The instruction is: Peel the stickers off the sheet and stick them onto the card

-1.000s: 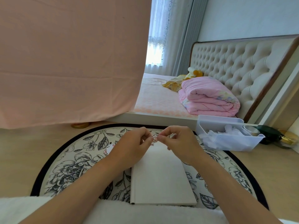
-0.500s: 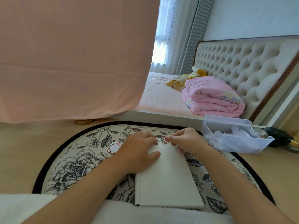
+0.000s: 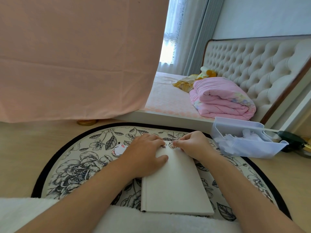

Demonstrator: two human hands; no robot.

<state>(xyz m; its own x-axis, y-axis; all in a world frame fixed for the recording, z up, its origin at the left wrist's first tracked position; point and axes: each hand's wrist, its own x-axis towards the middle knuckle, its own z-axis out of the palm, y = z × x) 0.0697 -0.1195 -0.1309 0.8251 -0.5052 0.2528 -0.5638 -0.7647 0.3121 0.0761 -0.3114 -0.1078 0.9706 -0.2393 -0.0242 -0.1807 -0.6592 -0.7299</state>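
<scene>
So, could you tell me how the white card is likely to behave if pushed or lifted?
The white card would probably stay stiff when lifted: its near edge looks thick and it lies flat. Pushed, it would likely slide, not roll, over the floral mat; the left hand resting flat on it may be steadying it.

A second ago both my hands were up over the card (image 3: 175, 187), pinching the sticker (image 3: 171, 146) between them. Now they are down on its far end: left hand (image 3: 146, 153) flat on it, right hand (image 3: 193, 145) curled, fingertips on the sticker lying there.
</scene>
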